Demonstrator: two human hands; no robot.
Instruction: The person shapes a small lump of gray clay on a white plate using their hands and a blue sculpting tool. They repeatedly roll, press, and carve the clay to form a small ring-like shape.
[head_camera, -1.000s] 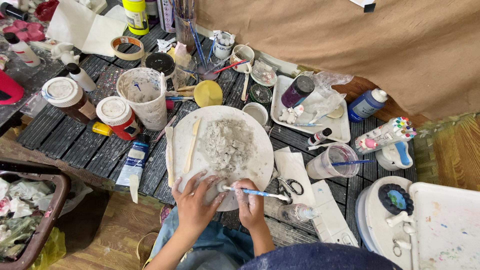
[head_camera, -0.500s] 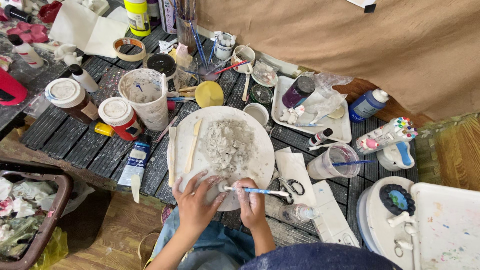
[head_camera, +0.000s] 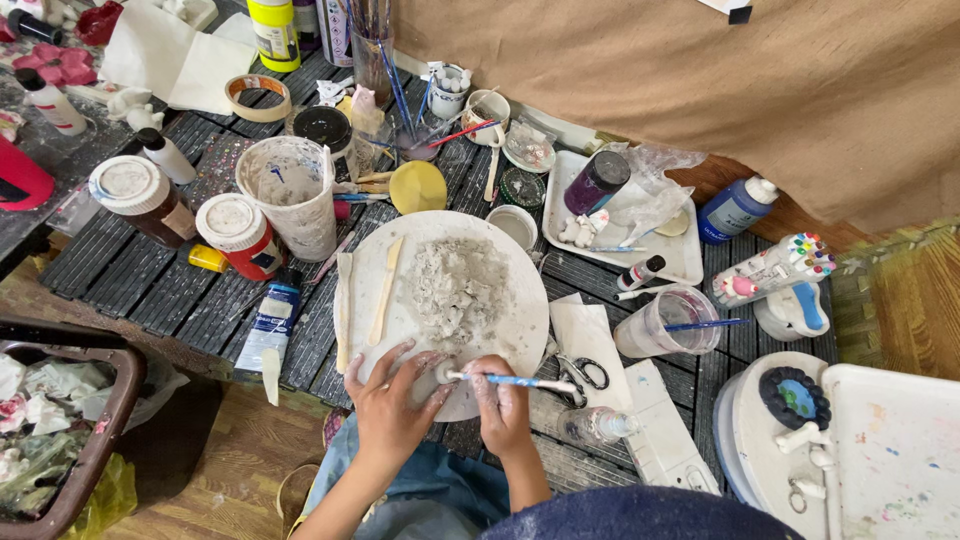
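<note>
A round white board (head_camera: 520, 260) is seen at the near edge of the dark slatted worktop (head_camera: 120, 270), with a heap of grey clay (head_camera: 455, 290) spread over its middle. Both hands are placed at the board's near rim, just below the clay heap and apart from it. The left hand (head_camera: 393, 395) is laid with fingers partly spread on the board, and a small pale piece (head_camera: 443, 373) is pinched at its fingertips. The right hand (head_camera: 503, 405) is closed around a thin blue-handled brush (head_camera: 520, 380), which is held level, its tip brought against the small piece between the two hands. Both hands are smeared with grey.

Two wooden sticks (head_camera: 385, 290) are laid on the left part of the board, well clear of the hands. Scissors (head_camera: 580, 372) are found just right of the right hand, beside a sheet of white paper (head_camera: 590, 335). A paint tube (head_camera: 270, 320) is laid left of the board, and behind it a paint-streaked white cup (head_camera: 295, 200) and a red jar (head_camera: 238, 235) are stood. A clear cup (head_camera: 665, 325) with a blue brush across it is set to the right, near a white tray (head_camera: 685, 262).
</note>
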